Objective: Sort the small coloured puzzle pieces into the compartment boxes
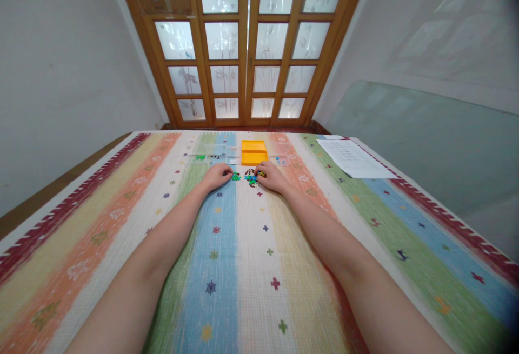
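My left hand [219,176] rests on the tablecloth with its fingers curled together, the tips beside a small heap of green pieces [235,177]. What those fingers pinch, if anything, is too small to make out. Just to the right lies a mixed pile of tiny blue, green, brown and yellow pieces [251,179]. My right hand [271,177] reaches into that pile's right side, fingers bent and closed around the edge of it; their tips partly hide the pieces. Behind both hands an orange-yellow box [254,164] lies opened out flat.
Clear trays flank the yellow box: green pieces [200,157] and dark pieces [215,157] on the left, a few blue pieces [279,160] on the right. Printed sheets [357,159] lie at the far right of the striped tablecloth [251,289]. Glazed wooden doors [245,46] stand beyond.
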Action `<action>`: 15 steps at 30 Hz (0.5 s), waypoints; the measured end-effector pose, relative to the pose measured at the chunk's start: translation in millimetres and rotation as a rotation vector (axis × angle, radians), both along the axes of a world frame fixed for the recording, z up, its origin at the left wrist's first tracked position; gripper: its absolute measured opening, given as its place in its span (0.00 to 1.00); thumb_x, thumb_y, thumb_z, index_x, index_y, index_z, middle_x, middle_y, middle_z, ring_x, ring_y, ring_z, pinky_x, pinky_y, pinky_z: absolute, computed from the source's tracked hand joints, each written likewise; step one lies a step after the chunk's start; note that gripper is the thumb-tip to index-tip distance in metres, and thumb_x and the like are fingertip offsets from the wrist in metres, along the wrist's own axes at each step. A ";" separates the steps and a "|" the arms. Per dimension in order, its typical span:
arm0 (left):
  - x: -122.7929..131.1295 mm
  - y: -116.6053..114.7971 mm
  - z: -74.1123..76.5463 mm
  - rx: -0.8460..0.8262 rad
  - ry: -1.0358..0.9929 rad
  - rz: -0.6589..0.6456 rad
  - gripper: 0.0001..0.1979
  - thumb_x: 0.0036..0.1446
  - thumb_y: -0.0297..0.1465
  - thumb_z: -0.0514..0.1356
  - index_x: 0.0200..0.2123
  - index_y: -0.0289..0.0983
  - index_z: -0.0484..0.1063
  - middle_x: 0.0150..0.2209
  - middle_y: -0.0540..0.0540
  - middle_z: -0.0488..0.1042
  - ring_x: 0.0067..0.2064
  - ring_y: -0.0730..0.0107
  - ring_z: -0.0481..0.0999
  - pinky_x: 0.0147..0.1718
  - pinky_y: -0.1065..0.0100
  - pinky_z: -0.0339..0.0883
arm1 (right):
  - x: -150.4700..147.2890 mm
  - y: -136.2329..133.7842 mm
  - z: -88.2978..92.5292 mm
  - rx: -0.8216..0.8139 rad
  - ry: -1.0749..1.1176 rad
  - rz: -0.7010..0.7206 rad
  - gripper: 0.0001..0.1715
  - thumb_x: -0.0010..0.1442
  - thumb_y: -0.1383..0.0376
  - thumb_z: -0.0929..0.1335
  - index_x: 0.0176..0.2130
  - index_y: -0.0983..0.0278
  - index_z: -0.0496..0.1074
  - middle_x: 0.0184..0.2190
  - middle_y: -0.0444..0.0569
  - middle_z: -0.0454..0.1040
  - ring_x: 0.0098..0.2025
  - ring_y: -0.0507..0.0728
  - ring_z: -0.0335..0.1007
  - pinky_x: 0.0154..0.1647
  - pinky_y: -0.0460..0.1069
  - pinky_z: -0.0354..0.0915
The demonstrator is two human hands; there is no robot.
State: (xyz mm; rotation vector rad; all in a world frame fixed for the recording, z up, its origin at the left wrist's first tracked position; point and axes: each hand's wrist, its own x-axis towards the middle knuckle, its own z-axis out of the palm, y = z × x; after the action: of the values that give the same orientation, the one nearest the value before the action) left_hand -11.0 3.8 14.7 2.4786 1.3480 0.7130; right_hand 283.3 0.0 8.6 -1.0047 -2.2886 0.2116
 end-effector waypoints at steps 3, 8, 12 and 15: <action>0.2 0.6 -0.3 -0.009 -0.014 0.002 0.10 0.60 0.34 0.60 0.38 0.39 0.82 0.36 0.44 0.79 0.39 0.60 0.75 0.44 0.62 0.68 | -1.0 -2.2 1.0 -0.003 -0.025 0.007 0.11 0.59 0.71 0.70 0.40 0.60 0.80 0.42 0.50 0.75 0.48 0.60 0.68 0.53 0.54 0.63; 0.1 1.6 -1.7 -0.001 -0.016 0.004 0.11 0.61 0.34 0.60 0.39 0.39 0.82 0.36 0.43 0.79 0.39 0.60 0.75 0.44 0.61 0.68 | -1.0 -0.8 -1.3 0.007 -0.052 0.024 0.12 0.61 0.70 0.70 0.43 0.60 0.81 0.44 0.51 0.75 0.49 0.60 0.68 0.54 0.54 0.63; -0.4 2.2 -2.1 -0.006 -0.007 0.005 0.11 0.62 0.34 0.59 0.39 0.39 0.82 0.37 0.43 0.79 0.40 0.60 0.75 0.44 0.62 0.68 | -1.0 0.7 -1.6 0.010 -0.048 0.044 0.09 0.63 0.67 0.71 0.42 0.60 0.81 0.44 0.51 0.76 0.49 0.60 0.69 0.54 0.54 0.63; -0.6 2.8 -2.9 -0.003 -0.019 0.000 0.12 0.61 0.35 0.59 0.39 0.39 0.82 0.37 0.43 0.79 0.40 0.60 0.75 0.44 0.62 0.68 | -1.5 0.6 -0.4 0.002 -0.042 0.045 0.07 0.63 0.67 0.71 0.41 0.59 0.81 0.44 0.50 0.76 0.49 0.60 0.69 0.54 0.54 0.63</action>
State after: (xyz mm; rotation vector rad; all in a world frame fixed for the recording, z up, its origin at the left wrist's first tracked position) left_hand -11.6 6.6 11.8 2.4638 1.3412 0.7318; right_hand 281.8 0.7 8.1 -0.9661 -2.3507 0.2088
